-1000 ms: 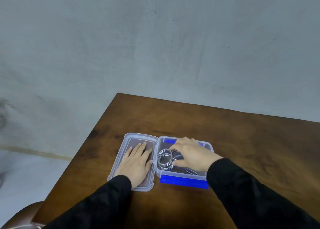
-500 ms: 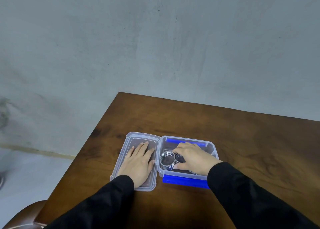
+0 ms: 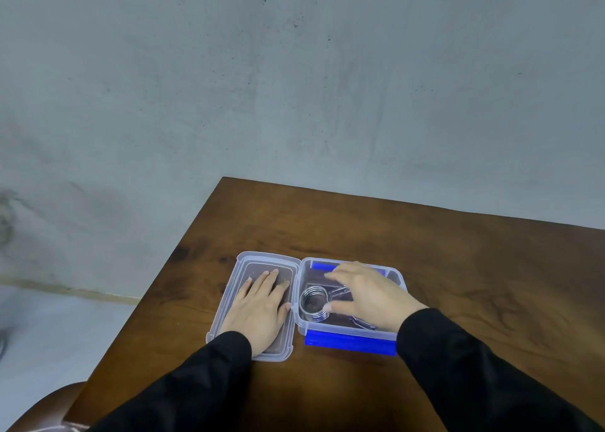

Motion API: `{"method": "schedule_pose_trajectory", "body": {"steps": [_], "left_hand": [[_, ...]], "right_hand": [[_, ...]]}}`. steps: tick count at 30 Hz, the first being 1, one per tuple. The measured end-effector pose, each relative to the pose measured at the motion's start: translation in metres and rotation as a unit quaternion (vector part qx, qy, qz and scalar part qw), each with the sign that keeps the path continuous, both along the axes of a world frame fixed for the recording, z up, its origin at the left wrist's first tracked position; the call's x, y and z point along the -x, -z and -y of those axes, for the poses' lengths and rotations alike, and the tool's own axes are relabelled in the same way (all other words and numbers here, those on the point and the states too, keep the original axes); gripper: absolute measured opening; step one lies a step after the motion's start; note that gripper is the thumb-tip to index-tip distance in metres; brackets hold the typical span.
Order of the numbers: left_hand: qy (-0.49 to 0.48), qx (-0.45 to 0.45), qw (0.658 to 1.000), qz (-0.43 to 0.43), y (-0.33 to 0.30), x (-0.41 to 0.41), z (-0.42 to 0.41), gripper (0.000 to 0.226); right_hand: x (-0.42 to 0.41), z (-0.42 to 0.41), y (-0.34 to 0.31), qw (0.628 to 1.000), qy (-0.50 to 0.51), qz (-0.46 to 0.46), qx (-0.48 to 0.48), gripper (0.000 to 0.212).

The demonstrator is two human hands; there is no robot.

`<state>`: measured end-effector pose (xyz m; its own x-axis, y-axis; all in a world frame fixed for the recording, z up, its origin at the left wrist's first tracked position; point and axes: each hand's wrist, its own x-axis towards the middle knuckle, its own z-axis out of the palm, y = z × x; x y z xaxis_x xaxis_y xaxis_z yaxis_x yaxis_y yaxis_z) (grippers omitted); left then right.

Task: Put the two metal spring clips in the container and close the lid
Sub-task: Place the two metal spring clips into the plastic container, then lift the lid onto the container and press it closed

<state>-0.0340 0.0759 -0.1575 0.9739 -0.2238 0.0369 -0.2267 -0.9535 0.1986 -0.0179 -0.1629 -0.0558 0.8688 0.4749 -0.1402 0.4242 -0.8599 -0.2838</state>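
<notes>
Left hand (image 3: 262, 310): lay flat, fingers spread, on the open lid (image 3: 240, 287), gripping nothing.
Right hand (image 3: 370, 297): hovered open over the container (image 3: 399, 276), fingers loose, gripping nothing.
Clips (image 3: 315, 303): lay inside the container, partly hidden.
Container: sat on the surface (image 3: 458, 268), lid open beside it.

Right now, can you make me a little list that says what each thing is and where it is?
table: brown wooden table
container: clear plastic box with blue clasps, open, on the table
lid: clear plastic lid, lying flat to the left of the box
clips: coiled metal spring clip inside the box; thin metal wire piece near its front wall
left hand: left hand flat on the lid
right hand: right hand spread above the box, gripping nothing
</notes>
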Motion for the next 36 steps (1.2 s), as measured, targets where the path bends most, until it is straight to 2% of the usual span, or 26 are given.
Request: {"method": "schedule_pose_trajectory", "body": {"steps": [3, 6, 10, 13, 16, 18, 24, 29, 32, 36], "left_hand": [[0.000, 0.001, 1.000, -0.004, -0.001, 0.001, 0.000, 0.059], [-0.003, 0.009, 1.000, -0.020, -0.002, -0.002, 0.000, 0.055], [-0.008, 0.071, 0.997, -0.030, -0.022, 0.000, 0.001, 0.051], [0.005, 0.073, 0.997, 0.015, -0.040, 0.024, -0.004, 0.030], [0.036, 0.052, 0.997, 0.043, -0.039, 0.058, -0.021, 0.011], [0.056, 0.026, 0.997, 0.040, -0.029, 0.074, -0.034, 0.012], [0.098, -0.015, 0.994, 0.039, -0.011, 0.078, -0.048, 0.009], [0.105, -0.001, 0.993, 0.061, -0.008, 0.067, -0.045, 0.032], [0.083, 0.014, 0.993, 0.086, -0.011, 0.062, -0.045, 0.049], [-0.020, 0.091, 0.991, 0.094, -0.033, 0.055, -0.047, 0.031]], "right_hand": [[0.008, 0.018, -0.010, 0.991, 0.053, 0.080, -0.091, 0.051], [0.017, 0.047, -0.004, 0.968, 0.153, 0.139, -0.143, 0.040], [0.028, 0.075, 0.018, 0.929, 0.307, 0.074, -0.193, 0.049], [0.038, 0.082, 0.038, 0.905, 0.365, -0.007, -0.220, 0.060], [0.047, 0.080, 0.048, 0.880, 0.360, -0.062, -0.303, 0.059], [0.051, 0.078, 0.050, 0.867, 0.355, -0.080, -0.342, 0.063], [0.050, 0.075, 0.050, 0.866, 0.358, -0.085, -0.340, 0.045], [0.052, 0.073, 0.049, 0.861, 0.365, -0.089, -0.344, 0.046], [0.051, 0.073, 0.050, 0.858, 0.367, -0.095, -0.347, 0.047], [0.050, 0.074, 0.052, 0.861, 0.370, -0.085, -0.339, 0.049]]}}
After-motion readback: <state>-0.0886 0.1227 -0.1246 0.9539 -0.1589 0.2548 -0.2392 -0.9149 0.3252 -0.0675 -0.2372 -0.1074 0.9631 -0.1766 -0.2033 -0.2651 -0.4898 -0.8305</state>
